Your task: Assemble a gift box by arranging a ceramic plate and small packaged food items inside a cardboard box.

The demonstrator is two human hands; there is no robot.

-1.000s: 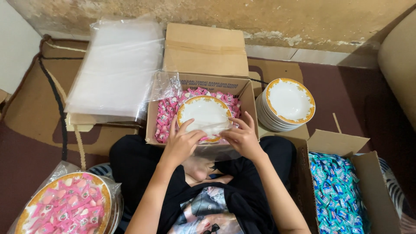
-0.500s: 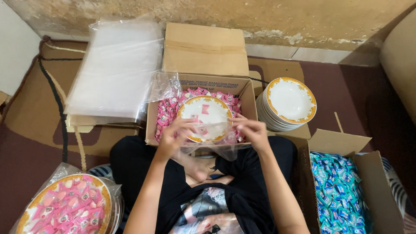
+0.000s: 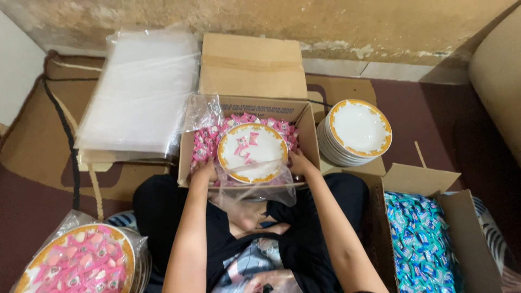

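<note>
White plate with yellow-orange rim [image 3: 252, 152] sits in the open cardboard box [image 3: 306, 130] directly in front of the person, resting on the pink sachets [image 3: 203, 146] that fill it; a few pink sachets lie on the plate face. Left hand [image 3: 203, 171] is at the plate's left edge, fingers down among the sachets; cannot tell whether its grip closes on anything. Right hand [image 3: 298, 161] is at the plate's right edge, fingers curled against the rim, grip apparently on the rim though the fingertips are hidden. Clear plastic bag [image 3: 260, 187] hangs over the near wall of the box, below the plate. Right of the box: stack of matching empty plates [image 3: 355, 130]. Far side: closed cardboard carton [image 3: 252, 65]. Left: pile of clear plastic bags [image 3: 141, 92]. Near left: bagged plate loaded with pink sachets [image 3: 76, 260]. Near right: box of blue sachets [image 3: 420, 244]. Risk, as judged: the plate rests on loose sachets, an uneven bed, so it could tilt and shed its few sachets; a one-sided lift would do the same. Plate is ceramic-looking; a slip against the box wall or the nearby stack could chip it. The loose bag could snag the rim.
</note>
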